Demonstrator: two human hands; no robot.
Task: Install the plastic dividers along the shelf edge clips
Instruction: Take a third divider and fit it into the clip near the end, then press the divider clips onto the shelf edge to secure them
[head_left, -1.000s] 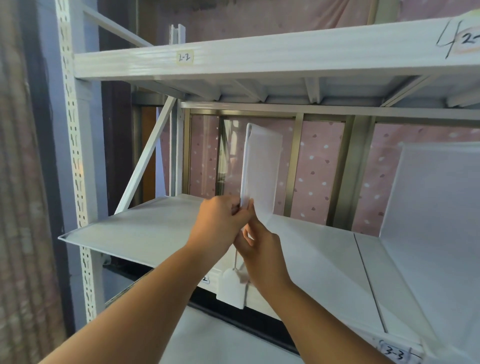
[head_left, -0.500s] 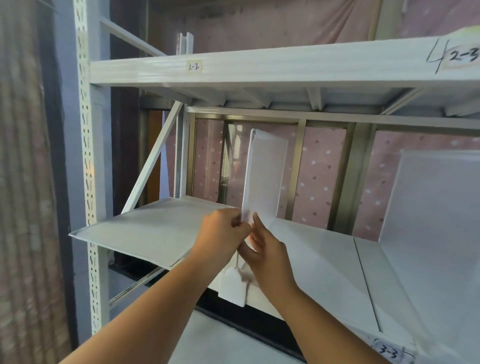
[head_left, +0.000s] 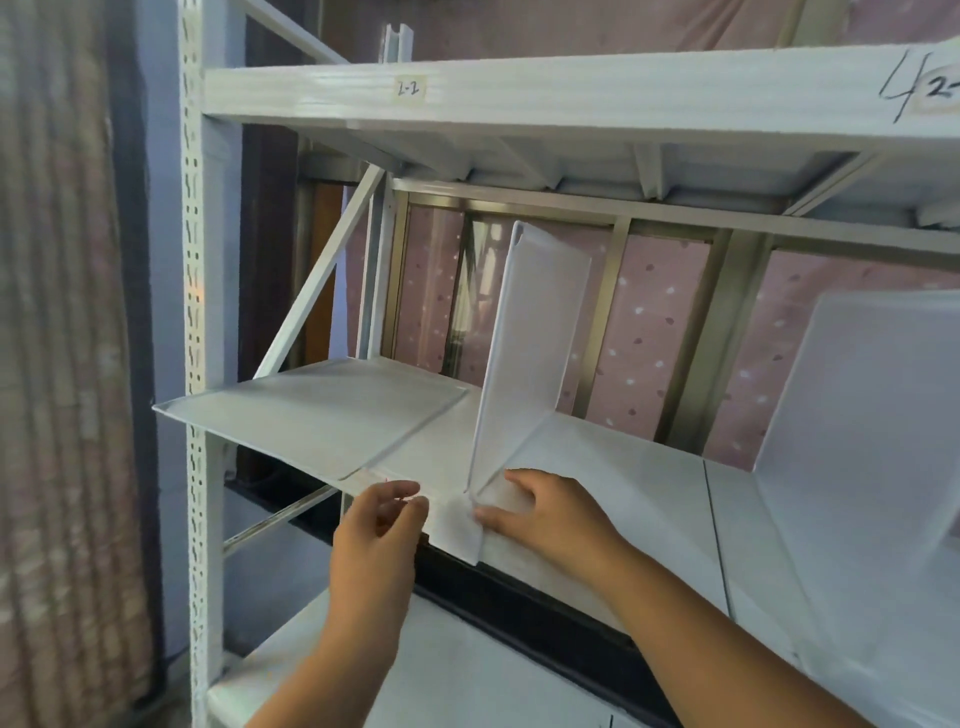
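Translucent plastic divider (head_left: 530, 353) stands upright on middle shelf (head_left: 613, 467), foot at front edge. Right hand (head_left: 550, 512) presses base, fingers straight, together. Left hand (head_left: 382, 525) beside foot; fingertips pinch together, contents unclear. Second divider (head_left: 862, 415) stands far right. Flat sheet (head_left: 311, 410) left of divider, apparently uninstalled.

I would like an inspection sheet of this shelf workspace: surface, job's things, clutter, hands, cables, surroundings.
Surface: white shelf, flat sheet lying at its left end.
Job's things: upright divider at the front edge; second divider to the right.
Clutter: nothing seen.
Hands: left hand fingers curled at the shelf edge; right hand rests at the divider's base.
Cables: nothing seen.
Surroundings: perforated upright, upper shelf, pink dotted backing.
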